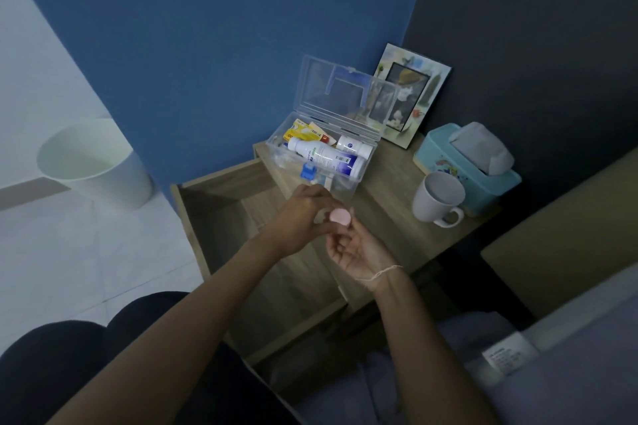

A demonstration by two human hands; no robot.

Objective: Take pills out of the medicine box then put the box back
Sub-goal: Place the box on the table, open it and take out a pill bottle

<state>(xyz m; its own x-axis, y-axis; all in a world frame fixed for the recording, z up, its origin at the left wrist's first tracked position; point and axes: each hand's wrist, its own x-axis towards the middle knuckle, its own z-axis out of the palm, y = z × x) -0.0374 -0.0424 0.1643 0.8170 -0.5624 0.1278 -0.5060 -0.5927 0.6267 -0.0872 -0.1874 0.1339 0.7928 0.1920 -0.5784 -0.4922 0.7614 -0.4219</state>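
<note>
The clear plastic medicine box (348,190) stands on the wooden nightstand with its lid (310,86) raised against the blue wall. Inside lie a large white bottle (328,157), a smaller white bottle (354,146), yellow packets (300,131) and a blue item (308,171). Just in front of the box, over the open drawer, both my hands meet on a small round pink container (340,216). My left hand (300,214) pinches its left side. My right hand (355,252) cups it from below with curled fingers. Whatever lies below the pink top is hidden.
The nightstand drawer (221,217) is pulled out towards me under my hands. A white mug (438,198), a teal tissue box (473,162) and a picture frame (412,97) stand to the right of the box. A white waste bin (93,162) is on the floor at left; bedding is at lower right.
</note>
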